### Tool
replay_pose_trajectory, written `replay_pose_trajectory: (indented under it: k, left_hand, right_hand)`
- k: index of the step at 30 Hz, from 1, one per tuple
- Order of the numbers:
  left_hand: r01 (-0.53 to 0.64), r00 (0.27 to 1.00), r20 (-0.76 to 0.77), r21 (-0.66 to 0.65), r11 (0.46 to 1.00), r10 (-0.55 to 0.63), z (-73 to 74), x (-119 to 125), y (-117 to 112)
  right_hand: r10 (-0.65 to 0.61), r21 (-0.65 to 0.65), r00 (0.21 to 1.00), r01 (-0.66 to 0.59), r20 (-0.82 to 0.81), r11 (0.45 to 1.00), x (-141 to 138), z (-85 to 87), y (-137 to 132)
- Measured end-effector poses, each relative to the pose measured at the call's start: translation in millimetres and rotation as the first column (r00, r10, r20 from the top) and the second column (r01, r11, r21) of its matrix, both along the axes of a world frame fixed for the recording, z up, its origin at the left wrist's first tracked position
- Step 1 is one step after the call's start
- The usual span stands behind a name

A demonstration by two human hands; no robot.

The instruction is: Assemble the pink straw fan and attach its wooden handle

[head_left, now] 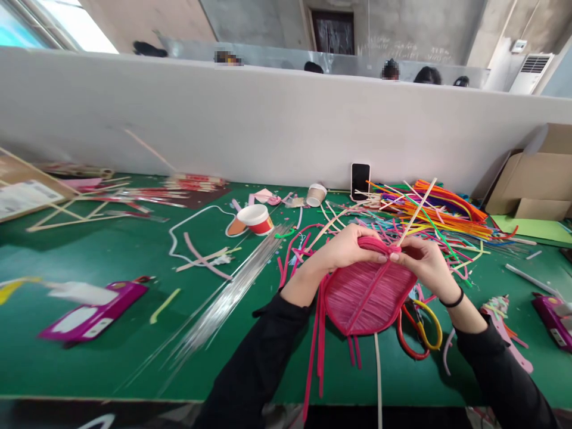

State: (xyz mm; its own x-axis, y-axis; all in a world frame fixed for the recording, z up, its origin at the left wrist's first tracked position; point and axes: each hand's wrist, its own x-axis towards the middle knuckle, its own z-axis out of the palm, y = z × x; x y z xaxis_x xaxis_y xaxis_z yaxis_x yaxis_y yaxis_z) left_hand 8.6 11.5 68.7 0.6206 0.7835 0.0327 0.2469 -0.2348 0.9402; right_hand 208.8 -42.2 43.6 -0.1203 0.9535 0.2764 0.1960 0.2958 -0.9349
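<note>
Between my hands is a pink leaf-shaped piece (pixel 370 295), made of fuzzy stems like pipe cleaners, with a rib down its middle. My left hand (pixel 355 247) is closed on its upper left edge. Opposite it, my right hand (pixel 417 259) pinches the top near the rib's end. A pale thin stick (pixel 420 208) rises from between the hands. Scissors (pixel 420 328) with red and yellow handles lie beside the leaf piece, their blades hidden. Loose pink stems (pixel 320 345) hang or lie below its left side.
Colourful pipe cleaners (pixel 433 208) pile up at the back right, near an upright phone (pixel 360 181). Thin wires (pixel 236 298), a paper cup (pixel 255 219) and a purple glue-gun-like tool (pixel 93 313) lie leftward. A cardboard box (pixel 527 179) stands far right, before a white partition (pixel 268 119).
</note>
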Motion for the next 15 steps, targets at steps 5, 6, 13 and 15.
replay_pose_trajectory:
  k: [5,6,13,15]
  left_hand:
    - [0.016,1.0,-0.003,0.047,0.999,-0.016,-0.9,-3.0,2.3]
    - [0.012,1.0,-0.012,0.047,0.999,-0.011,-0.6,-3.9,2.4]
    - [0.088,0.993,-0.084,0.001,0.996,-0.088,5.7,-7.6,-5.1]
    - [0.088,0.988,-0.131,0.023,0.996,-0.084,6.2,-11.0,-10.6]
  right_hand:
    - [0.078,-0.03,0.996,-0.079,-0.041,0.996,-0.6,3.2,-2.1]
    - [0.064,-0.036,0.997,-0.065,-0.034,0.997,-0.9,3.9,-1.7]
    - [-0.129,-0.029,0.966,0.126,-0.224,0.992,10.8,16.9,17.7]
    - [-0.183,-0.007,0.939,0.189,-0.291,0.982,22.5,29.0,28.1]
